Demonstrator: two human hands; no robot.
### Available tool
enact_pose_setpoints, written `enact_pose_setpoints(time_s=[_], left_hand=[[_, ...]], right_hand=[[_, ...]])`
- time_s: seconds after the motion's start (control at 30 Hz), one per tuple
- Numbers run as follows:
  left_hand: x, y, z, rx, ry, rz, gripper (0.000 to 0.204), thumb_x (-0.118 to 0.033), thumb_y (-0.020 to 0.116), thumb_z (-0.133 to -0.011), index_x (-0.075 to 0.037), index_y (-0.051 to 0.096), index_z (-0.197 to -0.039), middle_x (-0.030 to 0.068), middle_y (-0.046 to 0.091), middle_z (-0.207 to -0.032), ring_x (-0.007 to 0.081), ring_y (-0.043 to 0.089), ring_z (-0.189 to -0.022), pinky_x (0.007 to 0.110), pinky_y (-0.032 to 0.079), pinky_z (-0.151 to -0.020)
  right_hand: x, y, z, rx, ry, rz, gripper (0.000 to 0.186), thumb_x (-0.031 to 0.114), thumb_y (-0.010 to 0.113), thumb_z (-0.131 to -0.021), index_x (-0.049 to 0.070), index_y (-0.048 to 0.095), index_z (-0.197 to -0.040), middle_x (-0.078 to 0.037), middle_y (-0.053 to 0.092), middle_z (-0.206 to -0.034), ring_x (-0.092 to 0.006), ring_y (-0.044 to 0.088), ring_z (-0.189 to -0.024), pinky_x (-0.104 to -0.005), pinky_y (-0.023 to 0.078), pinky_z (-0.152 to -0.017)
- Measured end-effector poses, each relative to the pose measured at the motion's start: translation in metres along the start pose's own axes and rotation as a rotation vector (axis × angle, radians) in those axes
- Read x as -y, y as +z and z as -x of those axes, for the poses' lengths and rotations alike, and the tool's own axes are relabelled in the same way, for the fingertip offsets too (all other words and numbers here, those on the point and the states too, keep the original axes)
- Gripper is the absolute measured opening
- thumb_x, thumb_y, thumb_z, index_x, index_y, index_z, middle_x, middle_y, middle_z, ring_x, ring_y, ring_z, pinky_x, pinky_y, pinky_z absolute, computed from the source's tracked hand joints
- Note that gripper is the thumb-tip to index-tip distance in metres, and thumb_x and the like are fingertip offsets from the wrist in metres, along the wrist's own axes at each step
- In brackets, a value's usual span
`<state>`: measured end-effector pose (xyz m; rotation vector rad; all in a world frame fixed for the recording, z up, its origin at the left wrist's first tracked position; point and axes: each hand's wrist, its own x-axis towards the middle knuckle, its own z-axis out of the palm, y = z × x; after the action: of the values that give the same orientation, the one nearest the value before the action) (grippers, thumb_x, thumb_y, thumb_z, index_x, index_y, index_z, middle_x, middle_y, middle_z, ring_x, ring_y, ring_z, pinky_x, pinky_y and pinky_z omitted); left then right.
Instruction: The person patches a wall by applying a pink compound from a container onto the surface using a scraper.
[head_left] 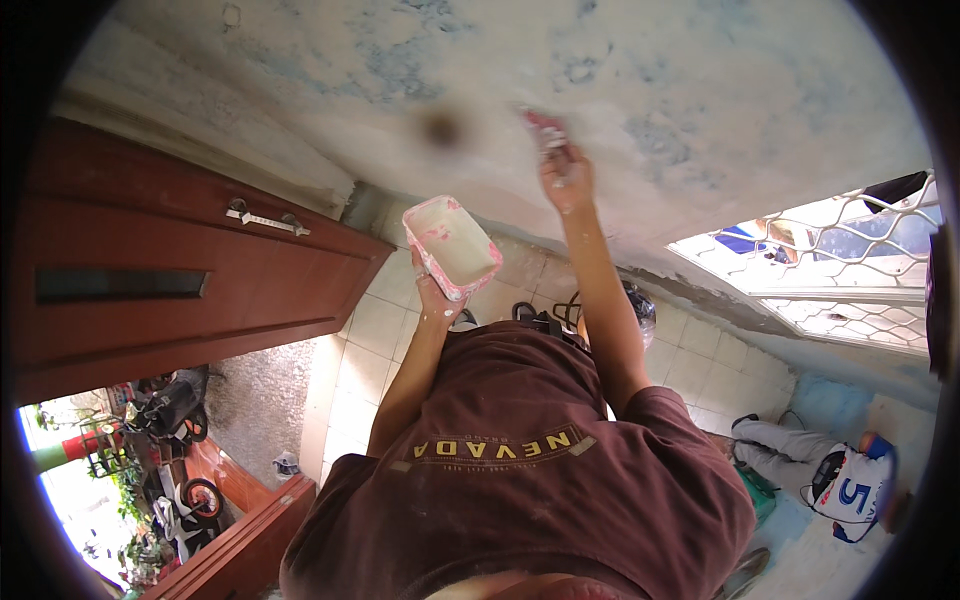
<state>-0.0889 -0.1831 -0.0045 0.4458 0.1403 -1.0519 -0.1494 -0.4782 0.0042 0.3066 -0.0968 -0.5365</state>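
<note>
My left hand (432,292) grips a rectangular container (452,243) smeared with pink and white, holding pale cream material. My right hand (566,180) is raised against the mottled white wall (650,90), closed on a small red tool (542,125) coated with white paint; its tip is blurred, so whether it is a brush or a scraper is unclear. White flecks mark both my hands. A dark blurred spot hangs in the picture left of the tool.
Left, a brown door (150,300) stands open onto motorbikes (170,420) and plants. Right are a grilled window (820,250) and a co-worker (800,460) in grey trousers and white shirt. Below me are floor tiles (370,370), dark footwear and a partly hidden plastic-covered object (640,315).
</note>
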Motion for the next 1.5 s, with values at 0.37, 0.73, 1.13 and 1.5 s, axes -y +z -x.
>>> enact_pose_setpoints(time_s=[0.37,0.73,1.13,1.5], left_hand=[[-0.016,-0.01,-0.005,0.077,0.032,0.026,0.071,-0.065,0.046,-0.098,-0.012,0.046,-0.145,0.011,0.059,-0.136,0.0311,0.06,-0.122,0.054,0.048,-0.106],[-0.038,-0.004,0.005,0.121,0.023,0.011,0.082,-0.07,0.043,-0.096,-0.009,0.038,-0.151,0.0121,0.05,-0.147,0.0274,0.054,-0.13,0.049,0.047,-0.108],[-0.079,-0.042,0.013,0.104,-0.018,0.153,0.072,-0.065,0.045,-0.098,-0.011,0.047,-0.145,0.0089,0.06,-0.137,0.0251,0.061,-0.12,0.046,0.052,-0.104],[-0.121,-0.065,0.016,0.106,0.013,0.052,0.078,-0.071,0.038,-0.097,-0.013,0.041,-0.15,0.0099,0.053,-0.144,0.0275,0.054,-0.131,0.046,0.043,-0.114]], right_hand=[[-0.053,0.113,0.148,-0.15,-0.26,1.103,0.035,0.013,0.057,-0.092,-0.006,0.059,-0.121,-0.007,0.065,-0.101,-0.0133,0.062,-0.079,-0.029,0.055,-0.062],[-0.188,0.093,0.118,0.026,-0.303,2.332,0.01,0.006,0.067,-0.093,0.001,0.063,-0.1,-0.005,0.06,-0.067,-0.011,0.055,-0.057,-0.0271,0.042,-0.053],[-0.26,0.033,0.094,0.039,0.119,2.921,0.032,0.014,0.059,-0.091,-0.003,0.05,-0.116,-0.027,0.065,-0.073,-0.048,0.066,-0.072,-0.0559,0.053,-0.065],[-0.306,0.008,0.077,0.175,0.093,2.933,0.033,0.016,0.058,-0.093,-0.002,0.049,-0.12,-0.025,0.066,-0.075,-0.0456,0.067,-0.072,-0.056,0.052,-0.065]])
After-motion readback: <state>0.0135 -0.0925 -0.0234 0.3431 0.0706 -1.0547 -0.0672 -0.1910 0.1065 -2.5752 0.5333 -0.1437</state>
